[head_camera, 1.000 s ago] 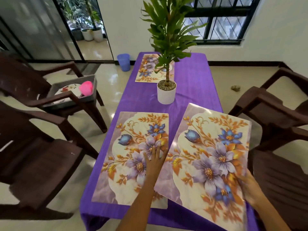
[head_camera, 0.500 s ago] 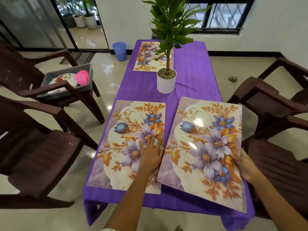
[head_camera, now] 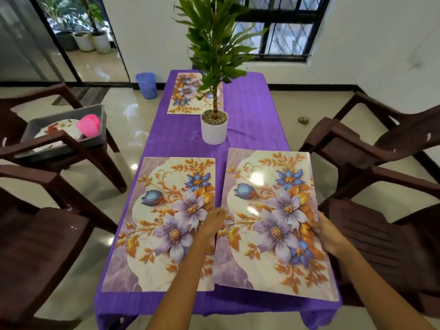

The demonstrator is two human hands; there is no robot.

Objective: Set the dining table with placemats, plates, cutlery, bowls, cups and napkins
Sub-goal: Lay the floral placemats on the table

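Right placemat [head_camera: 273,222] now nearly flat and squared beside left placemat [head_camera: 164,225], no longer tilted. Right hand [head_camera: 329,234] pinches its right edge; left hand [head_camera: 212,222] grips inner edge, looks like. Plates next, probably from grey tray [head_camera: 40,123].

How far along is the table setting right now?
Early stage. Done: two floral placemats lie flat, the near-left placemat and the far placemat behind the potted plant. In hand: the near-right placemat, with the left hand at its inner edge and the right hand at its outer edge. Left: plates, cutlery, bowls, cups and napkins; the grey tray on the left-side chair holds a plate and something pink.
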